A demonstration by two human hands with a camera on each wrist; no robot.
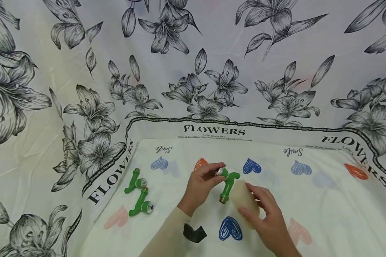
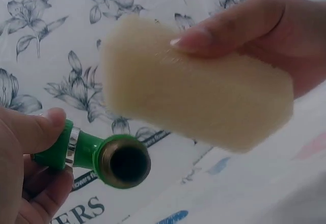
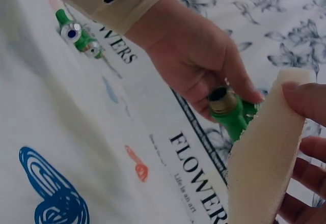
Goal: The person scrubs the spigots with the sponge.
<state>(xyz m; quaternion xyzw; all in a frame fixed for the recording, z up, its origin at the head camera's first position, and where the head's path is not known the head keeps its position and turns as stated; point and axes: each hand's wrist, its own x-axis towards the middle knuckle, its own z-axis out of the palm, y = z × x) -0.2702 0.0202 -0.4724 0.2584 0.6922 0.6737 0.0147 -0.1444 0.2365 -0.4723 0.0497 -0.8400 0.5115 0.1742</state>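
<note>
3 green bent-spout taps with silvery trim; 1 pale cream faceted sponge-like block; 2 bare hands: 1 left hand, 1 right hand; 1 beige cloth sleeve.

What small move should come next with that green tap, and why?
Probably ease the pale sponge onto the green tap: the left hand grips the tap by one end, the right hand holds the sponge close by, and the left wrist view shows a gap between sponge and tap.

In the right wrist view, the sponge, cut off at five o'clock, hides part of the green tap.
</note>
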